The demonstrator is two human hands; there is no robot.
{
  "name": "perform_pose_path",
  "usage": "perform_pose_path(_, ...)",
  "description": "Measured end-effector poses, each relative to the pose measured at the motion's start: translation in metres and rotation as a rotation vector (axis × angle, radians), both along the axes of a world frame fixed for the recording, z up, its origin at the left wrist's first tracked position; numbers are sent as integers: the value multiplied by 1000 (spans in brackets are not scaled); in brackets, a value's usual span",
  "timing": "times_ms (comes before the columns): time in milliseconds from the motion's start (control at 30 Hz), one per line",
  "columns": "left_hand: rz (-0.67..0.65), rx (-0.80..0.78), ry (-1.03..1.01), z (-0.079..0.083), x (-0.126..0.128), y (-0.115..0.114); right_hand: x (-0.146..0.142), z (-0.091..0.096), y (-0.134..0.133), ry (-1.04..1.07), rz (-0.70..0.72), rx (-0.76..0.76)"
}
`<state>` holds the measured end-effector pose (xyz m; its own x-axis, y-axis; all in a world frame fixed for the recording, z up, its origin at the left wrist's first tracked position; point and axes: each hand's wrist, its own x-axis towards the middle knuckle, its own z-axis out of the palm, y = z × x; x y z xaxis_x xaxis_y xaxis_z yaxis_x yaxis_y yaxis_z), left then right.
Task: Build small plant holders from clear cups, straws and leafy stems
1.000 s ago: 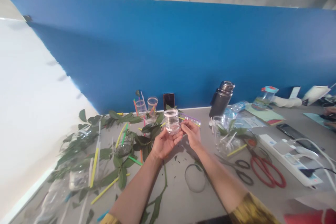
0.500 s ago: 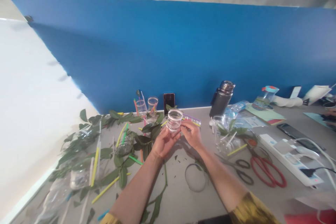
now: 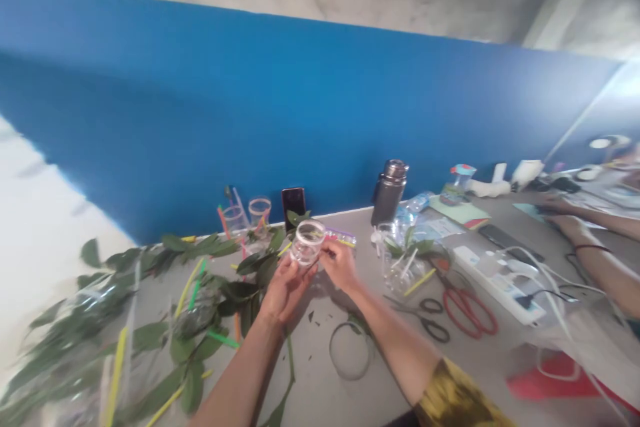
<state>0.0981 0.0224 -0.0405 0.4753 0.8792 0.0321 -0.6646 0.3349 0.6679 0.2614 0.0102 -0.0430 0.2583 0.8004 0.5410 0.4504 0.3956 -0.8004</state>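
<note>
Left hand (image 3: 286, 290) curls its fingers around a plastic cup (image 3: 307, 243); right hand (image 3: 340, 265) pinches the cup's side with narrowed fingers, above the counter (image 3: 320, 353)

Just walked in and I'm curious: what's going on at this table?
A person holds a clear plastic cup in their left hand, with their right hand at its side. Leafy stems and coloured drinking straws lie scattered to the left, red-handled scissors to the right. Another person's hand lies farther along the table.
</note>
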Motion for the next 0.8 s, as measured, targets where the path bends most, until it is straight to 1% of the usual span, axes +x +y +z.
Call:
perform_pose_path(67, 38, -32, 23, 4, -1, 0, -2, -1, 2, 16, 14, -34)
perform_pose_path(200, 83, -125, 110, 9, -3, 5, -5, -3, 11, 107, -17, -169)
perform_pose_path(233, 88, -138, 128, 10, -3, 6, -5, -3, 13, 118, -30, -179)
perform_pose_path(400, 97, -180, 190, 19, -1, 3, -7, 5, 9, 143, -40, -215)
perform_pose_path(533, 98, -277, 158, 27, 0, 2, -6, 8, 9, 308, -1, -228)
perform_pose_path(633, 102, -309, 155, 30, 0, 3, -5, 8, 10, 427, 89, -220)
perform_pose_path(700, 102, -304, 174, 31, 0, 3, -6, 8, 9, 437, 141, -213)
perform_pose_path(733, 111, -301, 187, 32, 0, 2, -7, 9, 8, 425, 141, -214)
perform_pose_path(800, 134, -297, 228, 33, 0, 1, -9, 10, 6, 394, 97, -227)
